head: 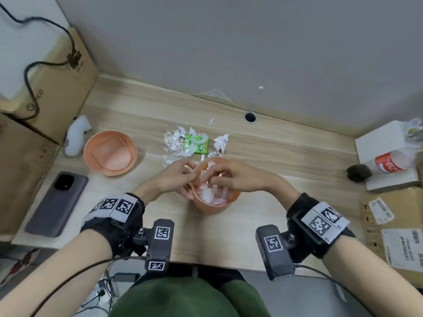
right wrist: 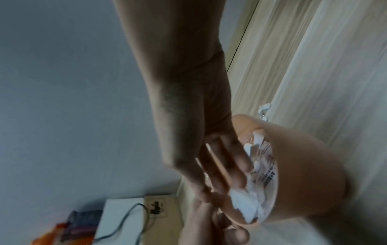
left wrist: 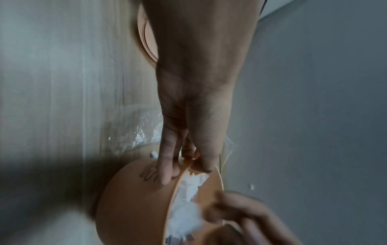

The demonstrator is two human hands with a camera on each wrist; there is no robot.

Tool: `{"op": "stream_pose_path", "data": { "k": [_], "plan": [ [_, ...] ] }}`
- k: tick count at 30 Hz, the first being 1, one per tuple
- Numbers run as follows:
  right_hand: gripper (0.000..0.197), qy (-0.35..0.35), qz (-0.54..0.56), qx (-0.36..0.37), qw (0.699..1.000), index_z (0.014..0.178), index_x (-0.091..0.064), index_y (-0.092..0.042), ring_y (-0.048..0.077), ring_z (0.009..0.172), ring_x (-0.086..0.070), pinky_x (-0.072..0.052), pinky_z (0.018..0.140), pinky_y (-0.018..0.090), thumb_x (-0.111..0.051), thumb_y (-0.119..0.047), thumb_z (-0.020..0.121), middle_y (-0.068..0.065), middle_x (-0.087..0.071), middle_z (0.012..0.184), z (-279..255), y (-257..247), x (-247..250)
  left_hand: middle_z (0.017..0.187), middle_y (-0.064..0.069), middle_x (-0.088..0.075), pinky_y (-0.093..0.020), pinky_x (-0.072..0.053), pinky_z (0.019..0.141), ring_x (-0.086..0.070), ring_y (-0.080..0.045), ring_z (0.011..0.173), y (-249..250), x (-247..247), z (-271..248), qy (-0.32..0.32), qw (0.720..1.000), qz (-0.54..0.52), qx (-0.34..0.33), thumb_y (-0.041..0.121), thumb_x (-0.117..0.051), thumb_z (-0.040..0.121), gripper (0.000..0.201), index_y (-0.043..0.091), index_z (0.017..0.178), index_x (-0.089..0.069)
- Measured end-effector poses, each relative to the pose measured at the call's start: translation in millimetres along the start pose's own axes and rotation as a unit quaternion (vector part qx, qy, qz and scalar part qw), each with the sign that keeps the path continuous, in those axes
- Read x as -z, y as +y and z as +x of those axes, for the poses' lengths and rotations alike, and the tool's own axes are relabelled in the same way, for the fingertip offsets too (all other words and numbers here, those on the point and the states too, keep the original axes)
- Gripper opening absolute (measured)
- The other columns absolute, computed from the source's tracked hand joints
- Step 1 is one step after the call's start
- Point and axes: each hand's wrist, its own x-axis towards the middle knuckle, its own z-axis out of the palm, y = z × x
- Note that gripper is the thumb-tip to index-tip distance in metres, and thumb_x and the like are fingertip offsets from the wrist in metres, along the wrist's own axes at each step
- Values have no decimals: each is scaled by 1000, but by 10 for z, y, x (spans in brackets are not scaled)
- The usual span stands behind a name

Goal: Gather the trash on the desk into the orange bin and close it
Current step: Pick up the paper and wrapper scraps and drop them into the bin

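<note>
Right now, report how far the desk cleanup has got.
Done: white paper scraps already lie inside the orange bin. In hand: the left hand grips the bin's rim while the right hand reaches into its mouth over the scraps. Left: foil, a green wrapper and torn paper lie on the desk; the lid lies apart.

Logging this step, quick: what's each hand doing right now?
Left hand: holding the orange bin by its rim, thumb inside, fingers outside.
Right hand: over the bin, fingers on white paper; a grip cannot be told.
</note>
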Motion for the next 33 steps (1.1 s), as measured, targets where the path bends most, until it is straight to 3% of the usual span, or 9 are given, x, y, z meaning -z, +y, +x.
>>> {"op": "stream_pose_path", "data": {
  "k": [3, 9, 12, 14, 16, 18, 23, 29, 33],
  "plan": [
    [17, 131, 118, 56, 983, 89, -67, -11, 16, 55, -51, -35, 44, 24, -52, -16, 95, 1, -60, 75, 2, -238, 196, 82, -15, -63, -31, -60, 58, -65, -18, 57, 28, 257, -120, 43, 998, -31, -16, 12, -59, 91, 20, 7, 109, -53],
    [18, 358, 271, 3, 893, 82, -65, -17, 12, 49, -38, -28, 43, 23, -50, -16, 92, 1, -47, 67, 491, -60, 216, 75, -15, -62, -28, -55, 51, -58, -15, 49, -98, 767, -409, 149, 984, -91, -23, 1, -56, 86, 24, 3, 110, -53],
    [18, 328, 164, -77, 927, 104, -64, -19, 15, 65, -49, -43, 55, 25, -53, -13, 91, 5, -55, 101, 874, 190, 13, 73, -14, -60, -27, -54, 49, -57, -15, 47, -254, 940, -584, 201, 973, -110, -16, -1, -55, 86, 22, 5, 107, -53],
    [35, 262, 19, -103, 959, 121, -59, -18, 21, 98, -53, -46, 84, 32, -63, -21, 85, 11, -47, 126, 1138, 318, -135, 71, -11, -58, -27, -53, 48, -55, -16, 47, -356, 1018, -704, 231, 965, -123, -11, 0, -56, 86, 25, 3, 111, -52],
    [61, 190, -134, -95, 968, 134, -48, -19, 30, 136, -28, -28, 111, 40, -72, -26, 79, 16, -26, 146, 1346, 370, -291, 70, -10, -57, -27, -52, 48, -55, -18, 47, -449, 1073, -821, 257, 957, -136, -9, 4, -59, 86, 25, 2, 110, -52],
    [83, 138, -255, -55, 955, 143, -35, -24, 34, 145, -9, -17, 117, 48, -77, -28, 72, 17, -10, 156, 1516, 412, -456, 72, -11, -57, -27, -52, 48, -54, -19, 47, -530, 1113, -918, 278, 949, -149, -3, 10, -62, 85, 25, 4, 107, -53],
    [88, 95, -361, -1, 928, 146, -21, -20, 35, 148, 0, -21, 116, 54, -70, -20, 73, 19, 3, 159, 1809, 680, -797, 70, -9, -57, -29, -53, 49, -54, -20, 48, -675, 1138, -1072, 291, 940, -179, 11, 21, -66, 79, 26, 9, 99, -53],
    [80, 141, -331, 4, 933, 139, -29, -8, 33, 129, -40, -42, 100, 52, -72, -28, 75, 16, -40, 140, 1837, 726, -871, 74, -11, -57, -30, -55, 51, -56, -20, 49, -768, 1084, -1083, 292, 937, -190, 14, 17, -65, 82, 24, 12, 102, -52],
    [45, 109, -312, -12, 944, 124, -52, -10, 36, 107, -59, -51, 83, 40, -54, -4, 79, 18, -59, 119, 1666, 722, -785, 72, -10, -59, -29, -55, 52, -55, -18, 49, -749, 1013, -1006, 280, 939, -199, 12, 14, -63, 86, 25, 7, 107, -51]
  ]
}}
